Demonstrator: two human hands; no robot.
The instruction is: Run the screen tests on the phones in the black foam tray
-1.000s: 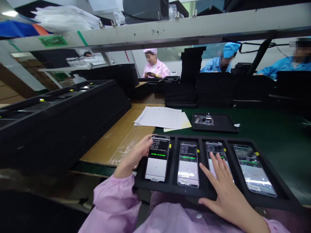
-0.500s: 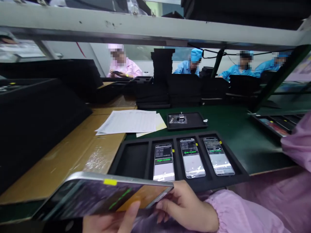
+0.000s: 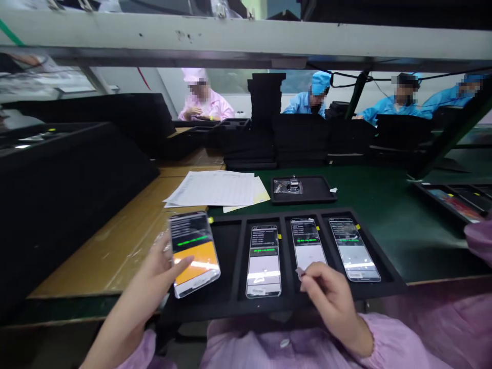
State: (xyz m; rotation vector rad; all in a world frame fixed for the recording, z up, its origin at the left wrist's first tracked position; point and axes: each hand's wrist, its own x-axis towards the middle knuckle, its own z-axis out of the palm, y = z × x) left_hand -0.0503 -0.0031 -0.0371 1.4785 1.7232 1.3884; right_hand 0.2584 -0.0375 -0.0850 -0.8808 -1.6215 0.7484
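Head view, black tray [image 3: 265, 308]: three phones [image 3: 309, 245] bedded; a knock at 6 o'clock could jolt them;
Left hand [image 3: 163, 266]: 9 o'clock, clasping the held phone [image 3: 194, 248], thumb across its front; a stray press could change the display;
Right hand [image 3: 332, 297]: 5 o'clock, fingertips pinching;
Held phone: tilted over the tray's 9 o'clock end; loosened grip, possible drop;
Small piece [image 3: 299, 272]: in that pinch; a slip could lose it.

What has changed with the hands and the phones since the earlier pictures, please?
The left hand has swung the held phone from edge-on to screen-up above the tray's left compartment; it shows orange where white first showed. The right hand has left that phone and pinches a small grey piece. The other three phones stay in their compartments.
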